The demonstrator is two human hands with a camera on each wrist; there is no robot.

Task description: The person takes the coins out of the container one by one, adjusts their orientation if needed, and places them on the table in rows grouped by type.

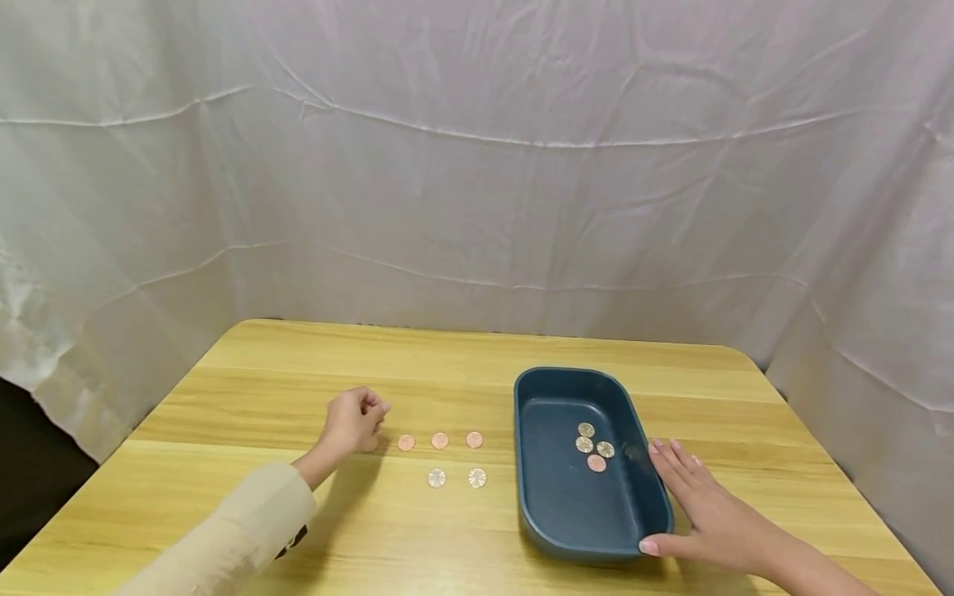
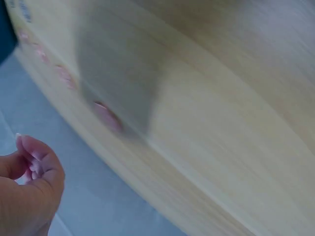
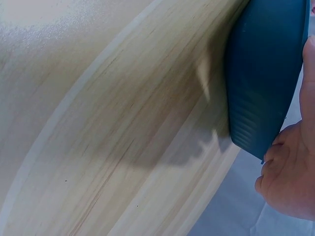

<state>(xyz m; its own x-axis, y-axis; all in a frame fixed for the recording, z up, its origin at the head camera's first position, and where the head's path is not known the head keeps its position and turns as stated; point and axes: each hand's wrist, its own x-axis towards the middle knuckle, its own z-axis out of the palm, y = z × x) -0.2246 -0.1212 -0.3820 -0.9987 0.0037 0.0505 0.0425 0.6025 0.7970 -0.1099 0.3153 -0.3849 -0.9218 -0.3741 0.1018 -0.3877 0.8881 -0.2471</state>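
Observation:
My left hand (image 1: 354, 422) hovers over the left end of a row of copper-coloured coins, its fingers loosely curled with no item visible between them. Beneath it, one copper coin (image 2: 107, 117) lies on the table, mostly covered by the hand in the head view. To the right are more copper coins (image 1: 440, 440), and nearer me sit two silvery coins (image 1: 477, 478). At the right, my right hand (image 1: 708, 509) rests against a dark blue rectangular tub (image 1: 547, 530), fingers extended and thumb at its near corner. Inside are several gold-toned coins (image 1: 585, 444) and one copper coin (image 1: 596, 463).
Everything stands on a wood-grain table (image 1: 417, 356) with rounded far corners. A pale wrinkled curtain (image 1: 477, 199) hangs behind it and along both sides. The tub's raised walls separate its coins from those on the table.

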